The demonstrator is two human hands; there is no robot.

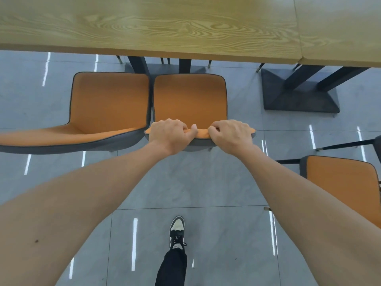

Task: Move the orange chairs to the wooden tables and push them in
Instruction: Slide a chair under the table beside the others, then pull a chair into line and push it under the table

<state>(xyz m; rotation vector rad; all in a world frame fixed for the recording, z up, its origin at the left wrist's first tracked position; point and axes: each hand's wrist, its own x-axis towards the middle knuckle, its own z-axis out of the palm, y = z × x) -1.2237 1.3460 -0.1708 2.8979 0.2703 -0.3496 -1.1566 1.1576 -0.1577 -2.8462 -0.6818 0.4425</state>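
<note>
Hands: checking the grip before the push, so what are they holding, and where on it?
Both the left hand and right hand grip the top edge of the middle chair's backrest.

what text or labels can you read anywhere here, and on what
None: no readable text shows in this view.
The tables show only wood grain.
The chairs, including the one gripped by the left hand and right hand, bear no label.
The shoe has a side marking, too small to make out.
The white streaks on the floor are light reflections, not writing.
</note>
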